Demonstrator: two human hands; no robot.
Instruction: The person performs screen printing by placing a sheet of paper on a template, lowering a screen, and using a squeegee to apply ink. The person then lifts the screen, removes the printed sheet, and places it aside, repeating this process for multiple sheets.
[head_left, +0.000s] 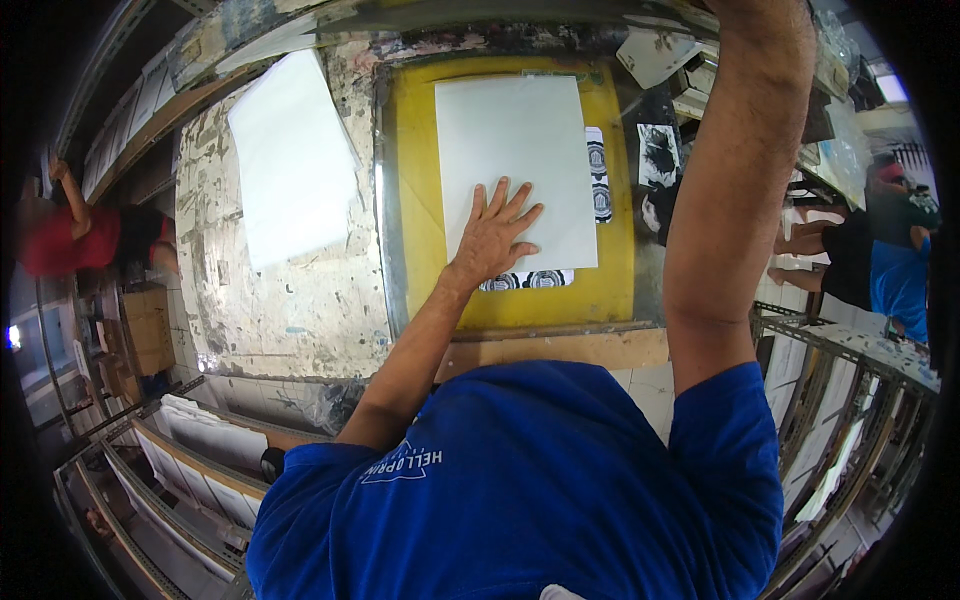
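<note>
Paint-spattered pale worktop [220, 315] ran beside a yellow rectangular panel [617, 290], where the left hand [490, 243] lay flat and splayed on a plain white paper sheet [517, 130]; right arm [738, 190] stretched out of view, right hand's state untellable. Farther left, loose white paper sheets [293, 165] covered the worktop; beyond, a person in red [72, 240].

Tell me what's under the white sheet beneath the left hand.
Under the white sheet, black-patterned material shows at the right and lower edges, with yellow panel around; the rest is covered.
</note>
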